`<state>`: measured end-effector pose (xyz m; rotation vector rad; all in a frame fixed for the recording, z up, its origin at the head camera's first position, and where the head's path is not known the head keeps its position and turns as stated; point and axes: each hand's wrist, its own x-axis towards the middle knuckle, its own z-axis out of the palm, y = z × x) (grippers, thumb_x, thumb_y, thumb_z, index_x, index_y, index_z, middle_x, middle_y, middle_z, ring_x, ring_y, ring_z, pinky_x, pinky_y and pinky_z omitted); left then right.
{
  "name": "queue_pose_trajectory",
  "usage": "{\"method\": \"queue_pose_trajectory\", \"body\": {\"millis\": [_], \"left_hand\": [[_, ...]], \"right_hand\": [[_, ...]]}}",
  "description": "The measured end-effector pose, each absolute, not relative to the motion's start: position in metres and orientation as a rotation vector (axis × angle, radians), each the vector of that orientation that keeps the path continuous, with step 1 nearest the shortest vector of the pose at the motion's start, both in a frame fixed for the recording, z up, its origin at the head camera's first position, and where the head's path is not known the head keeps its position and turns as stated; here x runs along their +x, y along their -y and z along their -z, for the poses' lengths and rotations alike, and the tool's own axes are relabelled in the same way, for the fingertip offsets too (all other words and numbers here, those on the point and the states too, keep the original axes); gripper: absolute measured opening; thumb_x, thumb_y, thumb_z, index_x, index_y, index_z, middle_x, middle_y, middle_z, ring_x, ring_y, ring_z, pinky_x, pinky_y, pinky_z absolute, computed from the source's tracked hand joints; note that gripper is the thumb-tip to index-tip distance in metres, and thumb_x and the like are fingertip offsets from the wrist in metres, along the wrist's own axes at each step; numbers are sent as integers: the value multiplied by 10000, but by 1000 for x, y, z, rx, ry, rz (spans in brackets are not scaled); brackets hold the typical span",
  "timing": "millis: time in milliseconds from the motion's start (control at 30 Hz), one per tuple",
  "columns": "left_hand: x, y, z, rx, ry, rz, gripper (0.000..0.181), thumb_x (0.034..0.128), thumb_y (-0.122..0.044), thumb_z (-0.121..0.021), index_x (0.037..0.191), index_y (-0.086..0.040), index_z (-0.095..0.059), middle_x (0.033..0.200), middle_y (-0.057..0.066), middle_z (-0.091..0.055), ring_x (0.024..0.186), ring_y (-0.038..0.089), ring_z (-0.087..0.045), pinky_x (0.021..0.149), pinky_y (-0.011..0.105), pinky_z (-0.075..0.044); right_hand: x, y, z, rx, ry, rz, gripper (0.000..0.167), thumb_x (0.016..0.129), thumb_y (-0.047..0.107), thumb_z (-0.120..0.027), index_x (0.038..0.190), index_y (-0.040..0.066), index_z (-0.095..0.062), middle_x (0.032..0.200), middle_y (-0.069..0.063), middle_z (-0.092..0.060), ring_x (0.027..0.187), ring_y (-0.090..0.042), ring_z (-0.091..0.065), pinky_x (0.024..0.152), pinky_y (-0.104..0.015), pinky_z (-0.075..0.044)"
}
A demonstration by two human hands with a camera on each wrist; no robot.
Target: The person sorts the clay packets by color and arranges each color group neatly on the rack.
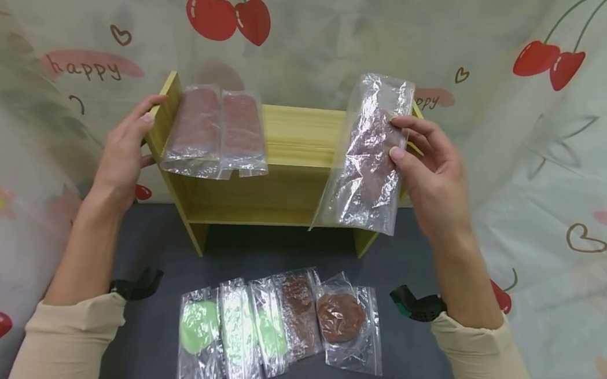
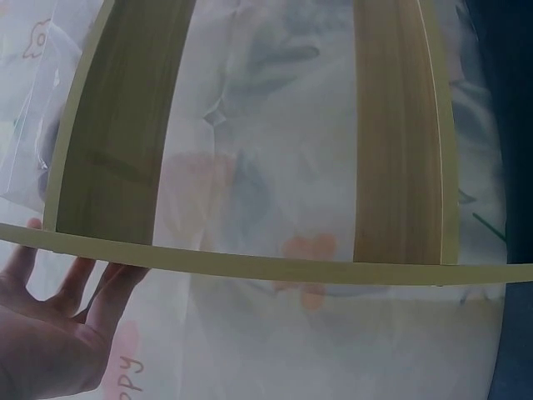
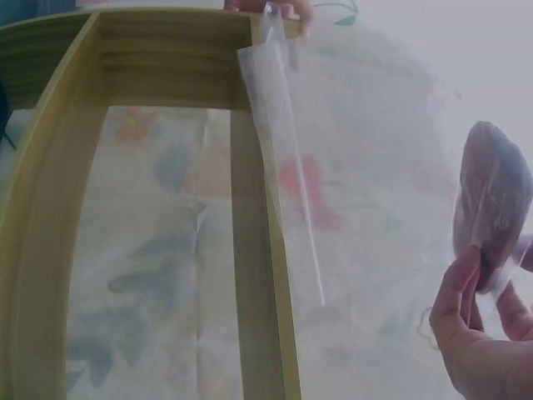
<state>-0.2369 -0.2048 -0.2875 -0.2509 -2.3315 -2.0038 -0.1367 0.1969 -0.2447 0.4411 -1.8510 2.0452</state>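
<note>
A small wooden shelf [image 1: 300, 133] stands in the middle of the head view. My left hand [image 1: 122, 148] holds its left side panel near the upper edge. In the left wrist view several fingers of the left hand [image 2: 62, 333] lie against that panel. Above the shelf's right part, my right hand [image 1: 433, 170] pinches the edge of a clear plastic bag [image 1: 372, 162] with a flat reddish-brown piece inside. The bag is raised and tilted. Two similar bagged pieces [image 1: 195, 123] lie side by side on the top board's left end.
On the dark grey table [image 1: 407, 357] before the shelf lies a row of clear bags with flat pieces: light green ones [image 1: 198, 326] at left, brown ones [image 1: 341, 317] at right. A cherry-print cloth [image 1: 315, 44] hangs behind and on both sides.
</note>
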Motion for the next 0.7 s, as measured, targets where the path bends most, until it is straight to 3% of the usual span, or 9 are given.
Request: {"method": "queue_pose_trajectory", "body": {"millis": [233, 500, 700], "left_hand": [[-237, 205, 288, -261, 2357, 1968, 443, 1070, -432, -321, 1489, -349, -440, 1539, -3, -345, 1352, 189, -335, 1047, 574, -319], [-238, 204, 288, -265, 2342, 1985, 445, 1070, -431, -323, 1492, -348, -437, 1550, -15, -340, 1363, 189, -324, 1058, 603, -293], [-237, 204, 289, -267, 2323, 1998, 446, 1067, -434, -330, 1490, -343, -440, 1531, 0, -357, 1350, 195, -335, 1056, 612, -282]], "right_hand": [[-156, -198, 237, 326, 1905, -2058, 327, 940, 25, -631, 1265, 59, -642, 1330, -174, -509, 1106, -272, -534, 836, -250, -520], [-177, -197, 230, 326, 1934, -2081, 320, 937, 39, -643, 1256, 65, -656, 1355, -121, -517, 1068, -242, -545, 868, -270, -504], [-192, -190, 225, 325, 2029, -2069, 328, 930, 54, -661, 1255, 102, -661, 1323, -91, -535, 1025, -221, -562, 815, -279, -470]]}}
